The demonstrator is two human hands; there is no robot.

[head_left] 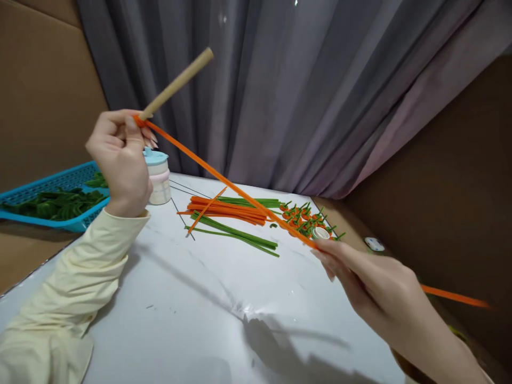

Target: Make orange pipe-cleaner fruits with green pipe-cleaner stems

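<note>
My left hand (124,154) is raised at the left, its fingers closed round the lower end of a thin wooden stick (178,82) that slants up to the right. An orange pipe cleaner (216,173) is wound at the stick's base by my fingertips. From there it runs taut down to my right hand (372,282), which pinches it between thumb and fingers. Its loose end sticks out beyond my right wrist. Behind it on the table lie a bundle of orange pipe cleaners (228,210) and several green pipe cleaners (244,237).
Small orange-and-green pipe cleaner pieces (304,216) are grouped at the table's back right, by a white roll (320,233). A cup with a blue lid (156,158) stands behind my left wrist. A blue basket (76,221) holds green pieces. Grey curtains (260,96) hang behind.
</note>
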